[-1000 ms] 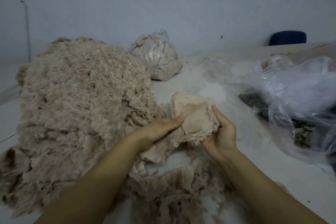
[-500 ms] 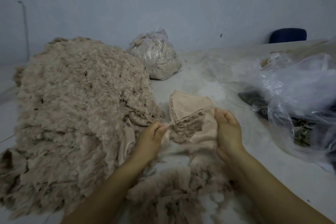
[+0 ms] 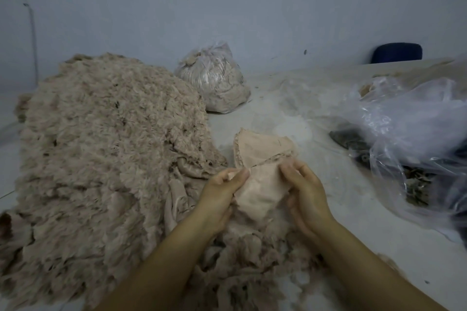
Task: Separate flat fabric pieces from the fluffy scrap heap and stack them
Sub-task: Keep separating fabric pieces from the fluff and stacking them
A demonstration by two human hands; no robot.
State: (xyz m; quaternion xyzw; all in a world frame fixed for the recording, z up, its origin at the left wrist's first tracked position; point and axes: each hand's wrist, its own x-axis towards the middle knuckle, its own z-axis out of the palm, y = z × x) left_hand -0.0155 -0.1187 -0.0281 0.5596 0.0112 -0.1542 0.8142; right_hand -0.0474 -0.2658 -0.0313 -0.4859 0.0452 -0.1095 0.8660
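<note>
The fluffy scrap heap (image 3: 101,154) of beige fabric fills the left half of the pale bench (image 3: 328,209) and spills toward the near edge beneath both forearms. Right of the heap, a large clear plastic bag (image 3: 414,134) lies crumpled over dark scraps (image 3: 353,140), and a smaller tied plastic bag (image 3: 214,78) stuffed with beige scraps stands at the back near the grey wall (image 3: 227,2); a dark blue chair back (image 3: 396,52) shows beyond the bench at the far right. No writing or label can be read anywhere. Just right of the heap's edge, the stack of flat fabric pieces (image 3: 262,149) rests on the bench. Directly in front of it, touching its near edge, a flat beige fabric piece (image 3: 260,189) is held between the two hands: the left hand (image 3: 219,192) has its grip pinching the piece's upper left corner between thumb and fingers, and the right hand (image 3: 303,189) has its fingers curled over the piece's right edge. Loose scraps lie under the hands.
</note>
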